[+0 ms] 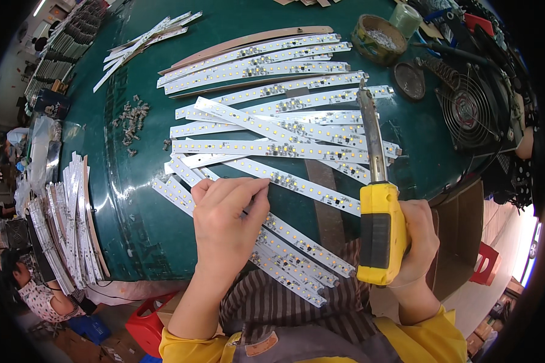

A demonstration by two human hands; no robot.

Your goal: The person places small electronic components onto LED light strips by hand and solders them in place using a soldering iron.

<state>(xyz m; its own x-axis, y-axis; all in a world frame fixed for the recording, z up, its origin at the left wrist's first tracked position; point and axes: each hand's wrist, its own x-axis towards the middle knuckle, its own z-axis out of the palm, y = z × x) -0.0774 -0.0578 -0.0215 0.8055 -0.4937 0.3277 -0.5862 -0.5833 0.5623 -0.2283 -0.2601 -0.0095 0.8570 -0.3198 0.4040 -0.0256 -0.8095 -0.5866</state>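
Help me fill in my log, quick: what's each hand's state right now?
Left hand: closed in a pinch; whether it holds anything cannot be told.
Right hand: closed, holding the yellow-and-black tool.

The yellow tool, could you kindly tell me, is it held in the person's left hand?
No, the right hand grips the yellow tool, apart from the left hand.

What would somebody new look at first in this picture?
Eyes would probably jump to the bright yellow-and-black tool with a long, thin metal nose, held in the person's right grip, right of centre. Next come the long, thin white strips dotted with small yellow squares, spread across the middle of the dark green table. A black fan with a round wire guard also catches the eye, at the upper right.
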